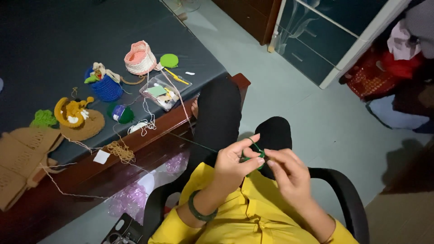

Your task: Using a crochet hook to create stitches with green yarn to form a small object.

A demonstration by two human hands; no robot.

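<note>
Over on the far left, a flat tan crochet panel (20,160) is lying at the edge of the dark counter (54,40), trailing a loose tan strand toward a small tangle of tan yarn (120,151). Just beside it, a green crochet scrap (44,118) and a brown round piece with a yellow crocheted figure (77,117) are resting, looking finished. Further along, a blue crochet basket (106,88) is standing upright, a dark green ball of yarn (121,113) is sitting near it, and a pink and white crochet basket (140,58) is standing behind, next to a flat green disc (169,60). A clear plastic box (163,94) of small bits is lying open near the counter's edge.

Moving right, the person is sitting in a black chair (343,194) in a yellow top, knees up. The left hand (233,165), a green bangle at its wrist, is pinching the small green crochet piece (253,158) between thumb and fingers, with a green strand looping over a raised finger. The right hand (289,174) is closing its fingertips on the same piece from the other side; whether it is holding a hook, I cannot tell. The piece is being held over the lap, and judging by how little of it is showing, the work seems to be only starting, with most of it left to do.
</note>
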